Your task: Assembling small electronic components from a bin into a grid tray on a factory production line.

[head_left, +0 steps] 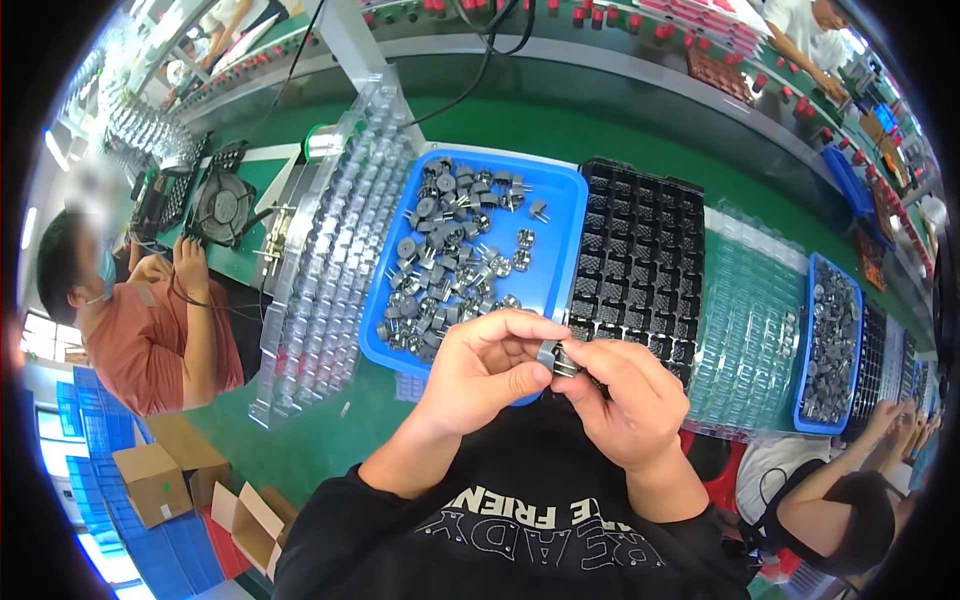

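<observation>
In front of my chest, both hands meet at one small grey plug part with metal pins (563, 364). My left hand (480, 368) pinches it from the left between thumb and fingers. From the other side my right hand (632, 392) grips it with its fingertips, which partly cover it. Just beyond my left hand lies a blue tray (548, 262) with a loose heap of grey plug parts (440, 245), many showing metal pins. A black tray with rows of pockets (640, 245) sits to its right, beyond my right hand.
Stacked clear plastic trays (335, 250) stand left of the blue tray; more clear trays (750, 310) lie right of the black one. Farther right is another blue bin of parts (830, 340). A co-worker (150, 340) sits left, by a black fan (222, 208). Cardboard boxes (155, 485) stand lower left.
</observation>
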`<state>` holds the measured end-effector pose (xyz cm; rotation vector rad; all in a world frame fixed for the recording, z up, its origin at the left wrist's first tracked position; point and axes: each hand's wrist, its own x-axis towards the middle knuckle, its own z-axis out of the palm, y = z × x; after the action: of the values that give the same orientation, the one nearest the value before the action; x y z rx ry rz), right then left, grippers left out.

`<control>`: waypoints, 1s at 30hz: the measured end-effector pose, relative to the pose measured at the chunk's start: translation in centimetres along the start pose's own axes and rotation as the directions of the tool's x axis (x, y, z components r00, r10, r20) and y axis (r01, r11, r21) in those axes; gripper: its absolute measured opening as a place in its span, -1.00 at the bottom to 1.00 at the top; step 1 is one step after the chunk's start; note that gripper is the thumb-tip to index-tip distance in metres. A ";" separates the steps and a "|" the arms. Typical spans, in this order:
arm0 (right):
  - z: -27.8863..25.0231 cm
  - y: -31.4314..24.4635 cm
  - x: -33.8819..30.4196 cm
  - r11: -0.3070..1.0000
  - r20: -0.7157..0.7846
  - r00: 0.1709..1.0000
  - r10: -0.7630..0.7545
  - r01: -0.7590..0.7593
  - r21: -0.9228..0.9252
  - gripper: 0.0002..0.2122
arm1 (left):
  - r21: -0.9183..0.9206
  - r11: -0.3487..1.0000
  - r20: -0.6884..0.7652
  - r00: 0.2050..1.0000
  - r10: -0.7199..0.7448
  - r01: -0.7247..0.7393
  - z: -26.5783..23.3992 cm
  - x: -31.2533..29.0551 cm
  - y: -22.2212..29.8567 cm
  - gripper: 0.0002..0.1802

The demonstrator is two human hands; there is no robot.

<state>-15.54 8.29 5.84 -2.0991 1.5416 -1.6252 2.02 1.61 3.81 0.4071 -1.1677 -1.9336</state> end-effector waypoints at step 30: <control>-0.2 1.1 -1.6 0.997 0.002 1.000 -0.016 0.016 0.075 -0.74 | 0.027 0.999 -0.023 0.999 0.038 -0.037 0.1 -1.2 -2.3 -0.63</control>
<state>-16.33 8.98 4.19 -2.0799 1.4426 -1.6582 1.63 3.15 1.75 0.4182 -1.1793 -1.8784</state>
